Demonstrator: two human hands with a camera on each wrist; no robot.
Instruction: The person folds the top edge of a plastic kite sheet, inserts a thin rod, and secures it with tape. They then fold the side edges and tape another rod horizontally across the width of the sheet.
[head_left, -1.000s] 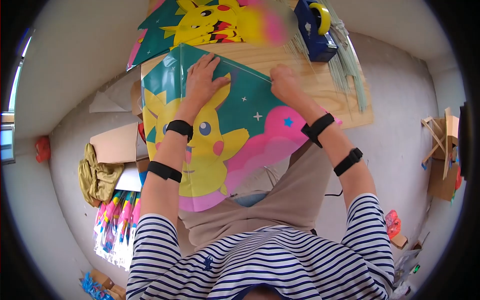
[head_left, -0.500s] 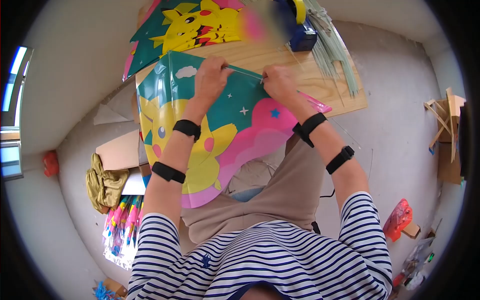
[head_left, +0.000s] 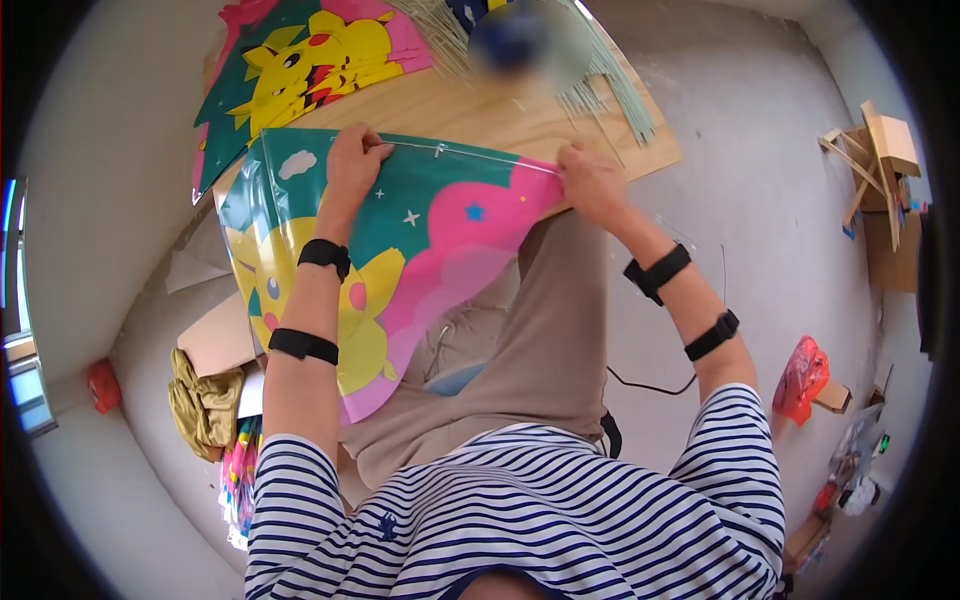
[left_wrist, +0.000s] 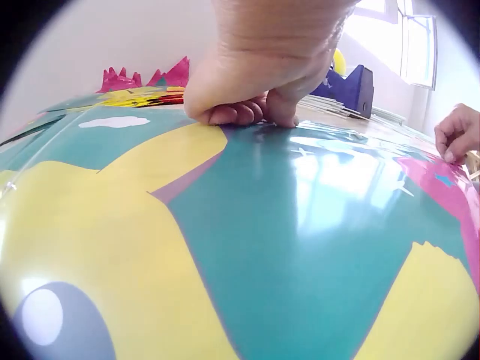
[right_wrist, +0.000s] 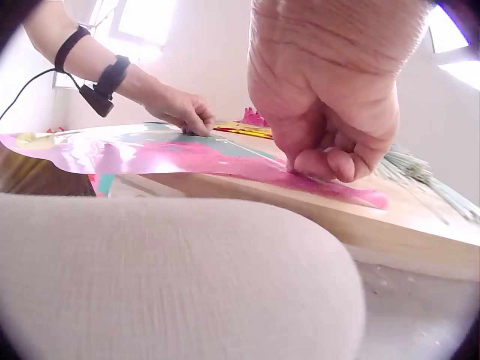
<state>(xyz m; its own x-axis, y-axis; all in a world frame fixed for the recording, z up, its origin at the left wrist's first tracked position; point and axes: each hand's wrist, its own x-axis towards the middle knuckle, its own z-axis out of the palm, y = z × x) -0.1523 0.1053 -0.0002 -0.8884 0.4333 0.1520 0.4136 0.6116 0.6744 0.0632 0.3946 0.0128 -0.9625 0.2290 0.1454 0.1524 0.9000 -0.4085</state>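
A kite-like printed sheet (head_left: 400,235), green and pink with a yellow cartoon figure, spans the table's near edge and the person's lap. Along its far edge runs a thin pale rod (head_left: 490,157) with a small white piece (head_left: 439,151) on it. The left hand (head_left: 352,172) pinches that edge, left of the white piece; its fingers are curled in the left wrist view (left_wrist: 262,67). Near the pink corner, the right hand (head_left: 594,187) pinches the edge between thumb and fingers, as the right wrist view shows (right_wrist: 330,97).
More printed sheets (head_left: 320,60) lie at the table's far left. Bundles of thin pale sticks (head_left: 618,95) and a blue tape dispenser (left_wrist: 349,88) are at the back. A cardboard box (head_left: 215,335) and olive cloth (head_left: 203,400) stand left of the person.
The left hand's fingers, laid on the sheet at first, have curled onto its edge. Both hands came closer together, then parted, the right one moving along the edge to the pink corner.
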